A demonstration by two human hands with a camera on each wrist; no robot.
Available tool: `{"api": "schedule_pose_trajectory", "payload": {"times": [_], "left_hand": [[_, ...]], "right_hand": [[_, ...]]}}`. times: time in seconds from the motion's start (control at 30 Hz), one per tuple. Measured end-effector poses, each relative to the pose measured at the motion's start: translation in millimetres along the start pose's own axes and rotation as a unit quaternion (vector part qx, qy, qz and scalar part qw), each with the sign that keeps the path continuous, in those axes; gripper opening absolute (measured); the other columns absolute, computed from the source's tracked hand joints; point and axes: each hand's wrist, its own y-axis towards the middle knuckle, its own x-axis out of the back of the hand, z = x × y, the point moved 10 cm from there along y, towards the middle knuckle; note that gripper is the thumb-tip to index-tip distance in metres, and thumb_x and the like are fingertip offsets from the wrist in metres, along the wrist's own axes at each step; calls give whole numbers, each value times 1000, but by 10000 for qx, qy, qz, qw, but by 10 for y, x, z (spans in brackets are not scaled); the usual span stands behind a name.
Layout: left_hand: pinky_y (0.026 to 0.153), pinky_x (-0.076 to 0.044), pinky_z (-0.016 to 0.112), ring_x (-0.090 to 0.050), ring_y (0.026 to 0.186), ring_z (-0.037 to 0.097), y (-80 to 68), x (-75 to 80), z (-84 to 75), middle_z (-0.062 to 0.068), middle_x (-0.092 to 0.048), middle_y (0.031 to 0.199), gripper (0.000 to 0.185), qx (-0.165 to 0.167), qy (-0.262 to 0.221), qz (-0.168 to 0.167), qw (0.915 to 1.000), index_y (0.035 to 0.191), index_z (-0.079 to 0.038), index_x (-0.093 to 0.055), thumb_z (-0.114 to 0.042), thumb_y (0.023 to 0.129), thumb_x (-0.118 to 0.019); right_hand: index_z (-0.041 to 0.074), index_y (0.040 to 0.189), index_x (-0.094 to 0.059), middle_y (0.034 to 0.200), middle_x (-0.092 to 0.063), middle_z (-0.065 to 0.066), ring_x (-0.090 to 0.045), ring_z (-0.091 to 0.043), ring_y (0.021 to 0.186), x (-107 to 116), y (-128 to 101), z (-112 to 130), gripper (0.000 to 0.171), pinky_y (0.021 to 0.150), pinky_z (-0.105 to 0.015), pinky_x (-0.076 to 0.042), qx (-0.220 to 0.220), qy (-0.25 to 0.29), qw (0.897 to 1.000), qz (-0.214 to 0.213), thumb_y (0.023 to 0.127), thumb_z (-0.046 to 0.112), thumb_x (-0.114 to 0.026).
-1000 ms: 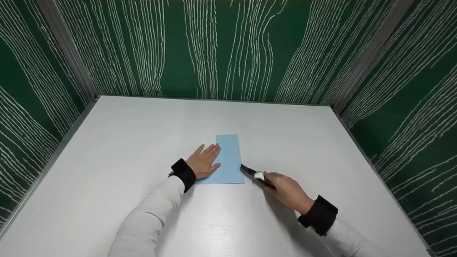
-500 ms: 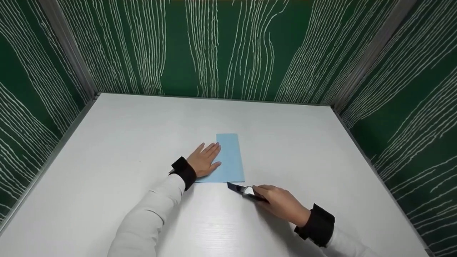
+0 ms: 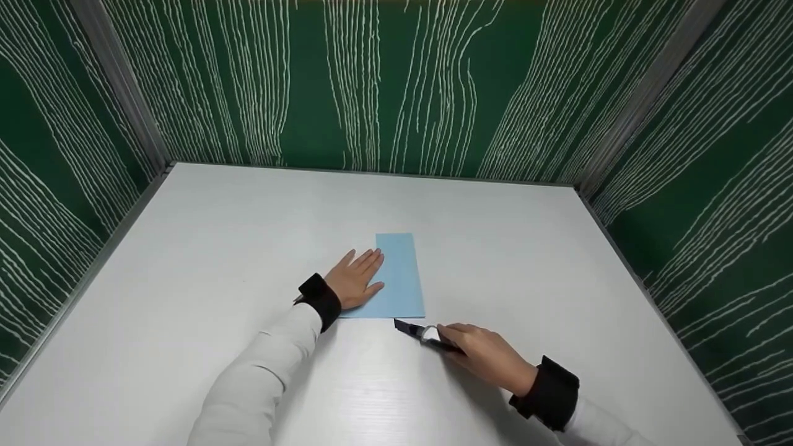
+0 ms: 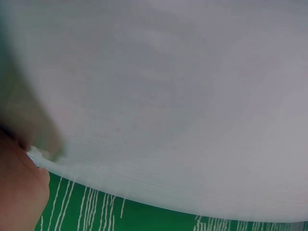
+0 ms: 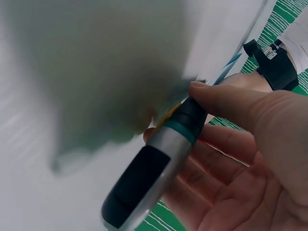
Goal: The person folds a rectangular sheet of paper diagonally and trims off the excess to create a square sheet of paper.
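In the head view, a light blue sheet of paper (image 3: 399,275) lies flat near the middle of the white table. My left hand (image 3: 354,282) rests on its left part with the fingers straight and spread, covering that side. My right hand (image 3: 489,356) grips a utility knife (image 3: 430,335), whose dark, slanted tip lies just at the paper's near edge; whether it touches the paper I cannot tell. The right wrist view shows the knife's silver and black handle (image 5: 149,178) with a green band, between my thumb and curled fingers. Blur fills much of the left wrist view.
The white table (image 3: 260,204) reaches back to a green wall (image 3: 310,87) streaked with white lines, with similar walls on both sides. Grey metal posts (image 3: 124,87) stand at the corners. Black bands (image 3: 548,394) are strapped round both wrists.
My right hand has moved the utility knife from the paper's right edge towards me and leftwards to its near edge, staying almost still over the last half second. My left hand has stayed put.
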Motion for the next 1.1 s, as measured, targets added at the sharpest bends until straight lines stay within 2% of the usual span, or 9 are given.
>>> {"api": "schedule_pose_trajectory", "payload": {"times": [0.47, 0.6, 0.87, 0.97, 1.1], "left_hand": [[133, -14, 46, -21, 162, 23, 0, 6, -3, 7, -22, 173, 69, -39, -58, -110, 9999, 165, -8, -20, -49, 110, -31], [133, -14, 45, -20, 162, 22, 0, -1, 1, 7, -21, 173, 69, 10, 48, -64, 10000, 165, -9, -19, -49, 110, -30], [134, -12, 45, -18, 163, 21, -21, 18, -13, 6, -19, 174, 70, 48, -132, -7, 9999, 165, -9, -18, -50, 110, -30], [134, -11, 46, -18, 163, 22, -25, 36, -16, 6, -19, 174, 75, 32, -193, 10, 9998, 165, -9, -17, -55, 108, -32], [134, -10, 48, -15, 163, 22, -23, 27, -16, 6, -15, 175, 92, 39, -188, 99, 9998, 166, -10, -14, -69, 101, -40]], "right_hand": [[-4, 128, -67, 119, -74, -18, -74, -32, 107, -29, -14, -20, 40, 85, -44, -62, -2, -6, 10000, -55, 90, 2, -75], [-3, 129, -66, 120, -74, -18, -74, -32, 107, -27, -9, -19, 40, 85, -44, -62, -4, -8, 10000, -72, 90, 2, -75], [-3, 126, -67, 117, -75, -17, -74, -31, 104, -29, 12, -22, 38, 83, -43, -63, -41, 8, 9999, -158, 90, 1, -75], [-3, 128, -67, 117, -75, -17, -74, -32, 104, -39, 24, -34, 39, 82, -44, -63, -167, -48, 9998, -114, 90, 2, -75], [-3, 128, -67, 116, -75, -17, -74, -32, 103, -53, 28, -36, 40, 82, -44, -62, -256, -160, 9995, -110, 90, 5, -77]]}}
